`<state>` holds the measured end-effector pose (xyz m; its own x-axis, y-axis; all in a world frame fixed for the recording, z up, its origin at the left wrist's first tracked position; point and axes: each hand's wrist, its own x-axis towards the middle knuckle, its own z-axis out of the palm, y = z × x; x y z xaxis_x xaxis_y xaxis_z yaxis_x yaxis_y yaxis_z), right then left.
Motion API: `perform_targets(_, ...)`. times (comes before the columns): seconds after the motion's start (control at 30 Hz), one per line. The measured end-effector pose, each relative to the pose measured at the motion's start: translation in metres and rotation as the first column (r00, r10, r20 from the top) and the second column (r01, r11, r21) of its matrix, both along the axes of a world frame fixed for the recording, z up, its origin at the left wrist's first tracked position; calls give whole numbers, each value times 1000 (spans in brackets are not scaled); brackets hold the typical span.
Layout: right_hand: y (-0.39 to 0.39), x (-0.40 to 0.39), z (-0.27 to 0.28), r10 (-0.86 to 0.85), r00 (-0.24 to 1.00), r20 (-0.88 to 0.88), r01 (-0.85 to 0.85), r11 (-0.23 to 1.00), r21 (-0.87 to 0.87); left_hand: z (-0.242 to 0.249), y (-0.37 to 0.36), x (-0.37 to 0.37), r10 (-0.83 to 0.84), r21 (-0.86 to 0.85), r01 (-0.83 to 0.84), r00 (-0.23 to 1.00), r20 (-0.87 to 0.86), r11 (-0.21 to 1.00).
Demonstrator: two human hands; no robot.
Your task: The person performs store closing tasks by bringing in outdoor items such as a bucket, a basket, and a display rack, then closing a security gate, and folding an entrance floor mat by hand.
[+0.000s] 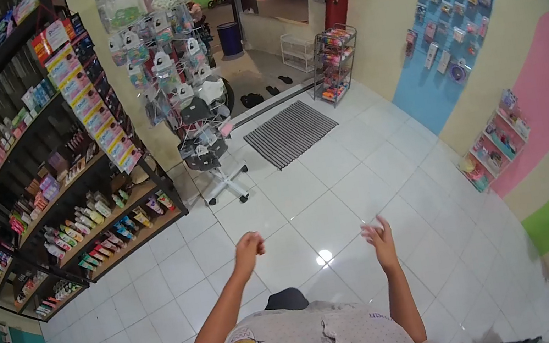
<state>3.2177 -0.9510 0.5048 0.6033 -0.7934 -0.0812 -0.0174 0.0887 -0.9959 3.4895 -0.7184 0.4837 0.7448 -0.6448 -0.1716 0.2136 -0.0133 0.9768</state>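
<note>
Bare left hand (248, 247) hovering in front of torso, fingers curling loosely inward, forearm slanting up from short pale sleeve. Bare right hand (379, 232) hovering level with it, well apart, fingers spreading and pointing upward, forearm rising nearly upright. Both hands holding nothing, elbows bending.

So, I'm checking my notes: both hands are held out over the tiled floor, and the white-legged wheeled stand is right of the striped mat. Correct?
Not quite: the head view shows the white-legged wheeled stand to the left of the striped mat. The left hand and right hand are indeed held out over the tiled floor.
</note>
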Motion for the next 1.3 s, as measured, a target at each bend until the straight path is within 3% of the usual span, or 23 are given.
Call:
perform_targets(0.17, -136, 163, 35, -77, 979, 189, 131, 946, -296, -25, -29, 94, 217, 102, -218, 976, 20, 971)
perform_targets(0.27, -207, 221, 46, -78, 970, 232, 139, 956, -259, -52, -67, 145, 364, 175, -369, 929, 58, 913)
perform_targets(0.4, -320, 252, 12, -75, 994, 84, 98, 946, -308, -43, -187, 221, 425, 96, -426, 905, 35, 900)
perform_targets(0.47, -375, 252, 10, -107, 993, 45, 115, 961, -250, -43, -270, 260, 331, 62, -332, 943, 27, 941)
perform_targets(0.57, -456, 240, 6, -263, 965, -20, 258, 955, -144, -27, -409, 301, 166, 9, -166, 986, 35, 986)
perform_targets(0.63, -510, 236, -1, -397, 917, 26, 397, 918, 0, -7, -501, 324, -12, -56, 13, 1000, 22, 998)
perform_targets(0.7, -565, 237, -11, -460, 887, -40, 461, 886, 43, 3, -582, 344, -131, -126, 146, 984, 117, 981)
perform_targets(0.8, -660, 272, -34, -502, 863, -59, 505, 857, 106, -2, -675, 385, -156, -198, 198, 966, 206, 960)
perform_targets(0.9, -751, 357, -28, -412, 907, -92, 420, 900, 117, -3, -733, 429, -134, -161, 151, 984, 115, 975)
perform_targets(1.03, -840, 510, -7, -82, 996, -30, 83, 995, 56, 6, -757, 493, -26, -133, 50, 984, 174, 990)
perform_targets(1.17, -908, 683, -11, 200, 966, 162, -210, 977, 43, -15, -743, 550, 315, -114, -302, 941, 124, 947)
perform_targets(1.2, -920, 723, -14, 252, 954, 162, -259, 966, 21, -32, -735, 570, 397, -127, -391, 917, 25, 911)
perform_targets(1.27, -931, 796, -3, 319, 922, 221, -329, 944, 9, -63, -708, 605, 537, -38, -541, 819, 200, 840)
perform_targets(1.3, -937, 833, -1, 346, 907, 238, -356, 935, -3, -59, -701, 621, 629, 44, -640, 764, 146, 767)
